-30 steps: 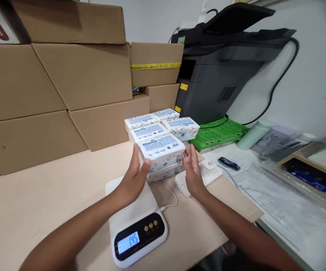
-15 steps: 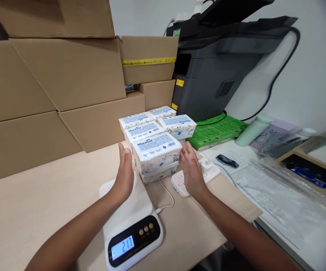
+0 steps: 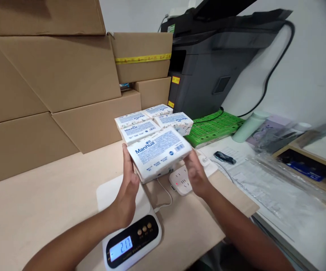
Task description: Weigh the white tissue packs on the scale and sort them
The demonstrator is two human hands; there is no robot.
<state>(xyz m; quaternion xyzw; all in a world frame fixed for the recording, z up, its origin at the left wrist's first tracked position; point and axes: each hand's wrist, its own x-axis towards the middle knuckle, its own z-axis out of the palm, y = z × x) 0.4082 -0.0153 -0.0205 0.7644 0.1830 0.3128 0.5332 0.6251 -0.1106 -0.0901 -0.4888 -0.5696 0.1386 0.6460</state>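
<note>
Between my two palms is a white tissue pack (image 3: pixel 160 152) with blue "Manhua" print, raised and tilted toward me. My left hand (image 3: pixel 127 188) presses its left end, fingers pointing up and away. At the right end, my right hand (image 3: pixel 196 171) grips it, the fingertips partly hidden behind the pack. More tissue packs (image 3: pixel 140 130) of the same kind stand stacked just behind it. Below my left wrist lies a white digital scale (image 3: pixel 148 207) with a lit display reading 2.17 with a minus mark; no pack rests on its plate.
Cardboard boxes (image 3: pixel 58 71) are piled at the back left. A dark printer (image 3: pixel 205 71) stands behind, with a green plastic crate (image 3: pixel 214 128) beside it. To the right are a white power strip (image 3: pixel 182 180), a black-handled item (image 3: pixel 224 157), a pale green bottle (image 3: pixel 249 127) and plastic-covered papers (image 3: pixel 270 195).
My hands have closed on the front top tissue pack from both sides. The pack has been lifted off the stack and tipped toward me. The scale's reading is unchanged.
</note>
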